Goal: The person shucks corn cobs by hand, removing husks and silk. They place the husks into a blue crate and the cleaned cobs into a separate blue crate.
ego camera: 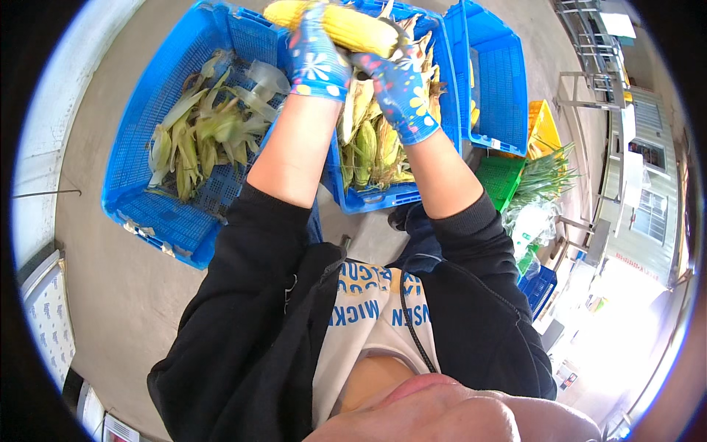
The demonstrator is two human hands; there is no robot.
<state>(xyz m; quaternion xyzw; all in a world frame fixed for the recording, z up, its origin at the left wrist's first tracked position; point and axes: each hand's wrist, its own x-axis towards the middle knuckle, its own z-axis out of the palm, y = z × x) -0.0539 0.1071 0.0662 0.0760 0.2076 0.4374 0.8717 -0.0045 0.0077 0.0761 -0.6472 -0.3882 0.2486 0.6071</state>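
Note:
A husked yellow corn cob (359, 27) is held crosswise over the blue crates at the top of the view. My left hand (317, 61), in a blue flower-print glove, grips it left of its middle. In a matching glove, my right hand (400, 83) has its dark-coated fingers around the cob's right end. Below the hands, ears of corn in their husks (367, 152) fill the middle blue plastic crate (386, 201). Stripped green husks (193, 132) lie in the left blue crate (130, 154), together with some clear plastic (265, 83).
A third blue crate (500, 77) stands at the right with some yellow pieces partly visible. Beyond it are a yellow crate (544, 124), a green crate (497, 174) and long green leafy vegetables (544, 171). Metal racks (591, 72) line the far right. A white wall (38, 149) borders the left.

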